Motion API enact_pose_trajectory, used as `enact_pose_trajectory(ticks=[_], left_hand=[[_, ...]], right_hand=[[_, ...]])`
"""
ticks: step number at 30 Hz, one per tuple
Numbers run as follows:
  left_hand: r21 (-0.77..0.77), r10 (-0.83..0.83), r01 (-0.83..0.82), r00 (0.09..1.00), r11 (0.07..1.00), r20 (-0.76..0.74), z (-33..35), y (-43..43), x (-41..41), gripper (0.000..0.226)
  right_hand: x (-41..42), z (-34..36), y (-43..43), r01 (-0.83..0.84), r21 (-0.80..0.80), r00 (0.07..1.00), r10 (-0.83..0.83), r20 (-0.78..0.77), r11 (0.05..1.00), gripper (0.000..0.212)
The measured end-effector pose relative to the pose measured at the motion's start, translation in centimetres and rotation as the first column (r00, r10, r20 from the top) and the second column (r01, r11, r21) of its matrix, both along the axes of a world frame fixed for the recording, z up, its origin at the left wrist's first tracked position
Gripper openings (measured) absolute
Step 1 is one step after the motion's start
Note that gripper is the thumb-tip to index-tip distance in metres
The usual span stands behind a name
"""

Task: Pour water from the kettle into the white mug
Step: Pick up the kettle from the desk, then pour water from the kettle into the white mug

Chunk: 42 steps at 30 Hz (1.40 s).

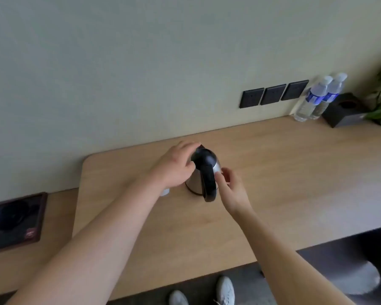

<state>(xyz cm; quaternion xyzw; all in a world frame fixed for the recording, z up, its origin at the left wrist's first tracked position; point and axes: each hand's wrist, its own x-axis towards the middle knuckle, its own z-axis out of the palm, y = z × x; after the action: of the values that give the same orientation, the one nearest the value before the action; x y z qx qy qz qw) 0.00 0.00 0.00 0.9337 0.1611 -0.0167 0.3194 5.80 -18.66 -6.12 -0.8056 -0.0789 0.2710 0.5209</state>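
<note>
A steel kettle (196,183) with a black lid and black handle stands upright on the wooden table (284,172), near the wall. My left hand (176,166) lies over the kettle's top from the left, fingers curled around the lid. My right hand (233,190) is at the kettle's right side with fingers apart, the fingertips touching the handle and the steel body. Only a small piece of the white mug (165,191) shows, just left of the kettle, behind my left wrist.
A dark tray (31,236) at the far left holds a round black kettle base (13,216) and a white object. At the back right stand two water bottles (317,97), a black box (343,111) and a plant. Three black wall sockets (273,93) sit above the table.
</note>
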Motion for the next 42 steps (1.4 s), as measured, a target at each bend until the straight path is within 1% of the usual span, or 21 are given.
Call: enact_pose_trajectory(ticks=[2, 3, 4, 5, 7, 9, 11, 15, 18, 20, 22, 25, 27, 30, 32, 34, 37, 40, 42], left_hand=[[0.045, -0.057, 0.059, 0.997, 0.997, -0.049, -1.1, -0.2, 1.5, 0.061], [0.052, -0.071, 0.075, 0.994, 0.996, -0.085, -1.9, -0.4, 2.2, 0.060], [0.040, -0.082, 0.087, 0.990, 0.995, -0.118, -2.5, -0.6, 2.9, 0.059], [0.045, -0.089, 0.096, 0.987, 0.994, -0.135, -3.2, -0.7, 3.5, 0.057], [0.078, -0.094, 0.106, 0.984, 0.991, -0.154, -4.4, -0.5, 4.3, 0.056], [0.120, -0.091, 0.107, 0.987, 0.987, -0.133, -5.0, -0.4, 4.6, 0.055], [0.148, -0.086, 0.099, 0.992, 0.984, -0.092, -5.6, -0.3, 4.7, 0.054], [0.197, -0.080, 0.081, 0.997, 0.977, -0.014, -6.8, -0.4, 4.3, 0.057], [0.209, -0.068, 0.061, 0.997, 0.976, 0.027, -7.4, -0.3, 4.2, 0.056], [0.206, -0.072, 0.062, 0.997, 0.976, 0.040, -7.6, -0.3, 4.2, 0.056], [0.200, -0.064, 0.052, 0.996, 0.978, 0.056, -7.5, -0.3, 4.3, 0.056], [0.174, -0.006, -0.012, 0.994, 0.985, 0.108, -7.4, -0.5, 4.2, 0.055], [0.148, 0.039, -0.061, 0.988, 0.987, 0.149, -7.2, -0.9, 3.6, 0.055], [0.120, 0.119, -0.150, 0.966, 0.981, 0.231, -6.5, -2.2, 2.0, 0.059], [0.119, 0.157, -0.199, 0.943, 0.973, 0.293, -5.9, -3.1, 0.6, 0.061], [0.115, 0.194, -0.241, 0.927, 0.964, 0.320, -5.6, -3.7, -0.7, 0.063], [0.088, 0.243, -0.282, 0.918, 0.955, 0.313, -5.5, -4.3, -2.6, 0.064], [0.046, 0.278, -0.303, 0.918, 0.952, 0.283, -5.5, -4.4, -4.4, 0.066], [0.033, 0.292, -0.311, 0.921, 0.950, 0.259, -5.4, -4.0, -5.5, 0.067]], right_hand=[[-0.4, -1.2, 0.6, -0.010, -0.086, 0.999, 0.008, -0.032, 0.996, 0.051], [-0.7, -1.8, 0.9, -0.024, -0.110, 0.997, 0.016, -0.071, 0.994, 0.051], [-0.9, -2.6, 1.3, -0.040, -0.111, 0.993, 0.027, -0.111, 0.993, 0.055], [-1.0, -3.3, 1.7, -0.043, -0.088, 0.990, 0.030, -0.141, 0.995, 0.058], [-1.1, -4.4, 2.6, -0.007, -0.008, 0.985, 0.006, -0.174, 1.000, 0.059], [-1.1, -5.2, 3.3, 0.059, 0.091, 0.979, -0.039, -0.200, 0.994, 0.059], [-1.4, -5.8, 3.8, 0.119, 0.183, 0.978, -0.084, -0.189, 0.976, 0.060], [-1.7, -7.2, 4.7, 0.206, 0.257, 0.975, -0.176, -0.134, 0.944, 0.062], [-1.7, -7.5, 5.2, 0.273, 0.247, 0.960, -0.248, -0.126, 0.930, 0.053], [-1.5, -7.6, 5.3, 0.311, 0.230, 0.949, -0.289, -0.125, 0.922, 0.052], [-0.9, -7.5, 5.0, 0.324, 0.221, 0.945, -0.306, -0.115, 0.920, 0.053], [1.2, -6.6, 4.0, 0.316, 0.195, 0.949, -0.309, -0.066, 0.929, 0.051], [2.7, -5.3, 2.9, 0.256, 0.194, 0.965, -0.261, 0.001, 0.947, 0.049], [5.0, -2.7, 1.7, 0.101, 0.230, 0.985, -0.130, 0.117, 0.968, 0.047], [6.2, -0.8, 1.5, -0.020, 0.202, 0.980, -0.020, 0.196, 0.979, 0.051], [7.1, 0.9, 1.7, -0.132, 0.144, 0.962, 0.093, 0.256, 0.981, 0.051], [7.3, 2.5, 2.3, -0.266, 0.037, 0.925, 0.244, 0.292, 0.963, 0.049], [6.7, 2.8, 3.2, -0.338, -0.082, 0.890, 0.347, 0.297, 0.937, 0.049], [6.0, 2.8, 4.0, -0.360, -0.123, 0.878, 0.381, 0.289, 0.925, 0.053]])
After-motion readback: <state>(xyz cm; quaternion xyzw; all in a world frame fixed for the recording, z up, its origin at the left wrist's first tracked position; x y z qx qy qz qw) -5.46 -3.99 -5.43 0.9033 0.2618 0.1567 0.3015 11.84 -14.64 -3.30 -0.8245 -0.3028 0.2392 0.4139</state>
